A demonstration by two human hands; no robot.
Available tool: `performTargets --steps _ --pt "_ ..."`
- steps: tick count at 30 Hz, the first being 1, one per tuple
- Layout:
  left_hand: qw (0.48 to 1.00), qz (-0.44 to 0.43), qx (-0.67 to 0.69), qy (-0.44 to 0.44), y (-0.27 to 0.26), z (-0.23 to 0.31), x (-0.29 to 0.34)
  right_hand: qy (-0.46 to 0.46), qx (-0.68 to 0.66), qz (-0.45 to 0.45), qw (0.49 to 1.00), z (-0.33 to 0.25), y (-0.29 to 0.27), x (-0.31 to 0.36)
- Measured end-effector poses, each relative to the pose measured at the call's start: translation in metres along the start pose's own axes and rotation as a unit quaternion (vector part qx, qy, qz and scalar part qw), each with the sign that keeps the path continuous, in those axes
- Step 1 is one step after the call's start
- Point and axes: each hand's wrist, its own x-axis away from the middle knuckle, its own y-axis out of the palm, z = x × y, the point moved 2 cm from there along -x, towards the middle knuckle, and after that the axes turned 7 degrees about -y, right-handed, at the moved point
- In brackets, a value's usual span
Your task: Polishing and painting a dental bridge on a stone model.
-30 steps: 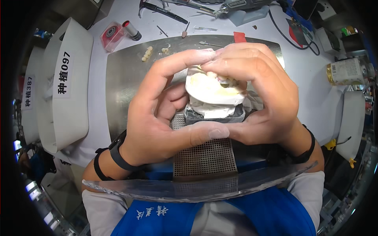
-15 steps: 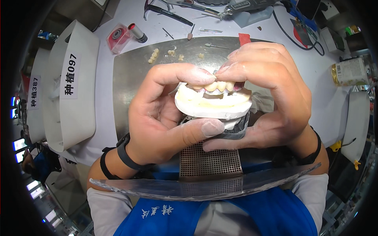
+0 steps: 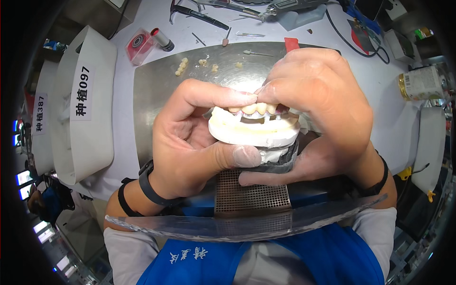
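Observation:
Between my hands is a white plaster dental model point(image 3: 254, 137) with a dark grey base point(image 3: 275, 167) below it. A row of tooth-coloured crowns point(image 3: 259, 109), with some pink at its edges, sits along the top of the model. My left hand point(image 3: 183, 128) wraps the left side, thumb against the lower front and index fingertip on the crowns. My right hand point(image 3: 332, 102) holds the other side, fingertips bent down onto the crowns and thumb under the dark base. The two index fingertips meet at the top. White dust coats the fingers.
A metal plate point(image 3: 147, 95) lies under my hands, with loose tooth pieces point(image 3: 182, 67) and a thin bur point(image 3: 258, 53) on it. A perforated metal piece point(image 3: 251, 197) and a clear shield point(image 3: 247, 228) are nearer me. White bins point(image 3: 97, 142) stand left; a hammer point(image 3: 202, 16) and handpiece point(image 3: 294, 5) lie behind.
My right fingers have curled in more over the crowns, and the model has tipped a little, showing more of its white underside. Both hands still hold it.

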Motion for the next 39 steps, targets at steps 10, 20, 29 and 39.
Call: performTargets --steps 10,20,29,39 --pt "1.0 0.018 -0.003 -0.007 -0.002 -0.001 0.0 -0.027 0.022 0.012 0.999 0.003 0.002 0.004" --pt "0.979 0.035 -0.183 -0.08 0.002 0.011 -0.006 0.009 -0.11 -0.029 0.993 0.023 -0.005 0.005" --pt "0.958 -0.002 -0.281 -0.047 0.002 0.014 -0.008 0.053 -0.111 -0.018 0.992 0.012 -0.006 0.005" --pt "0.967 -0.036 -0.25 -0.039 0.009 0.013 -0.005 0.166 -0.182 0.155 0.957 0.028 -0.034 0.003"
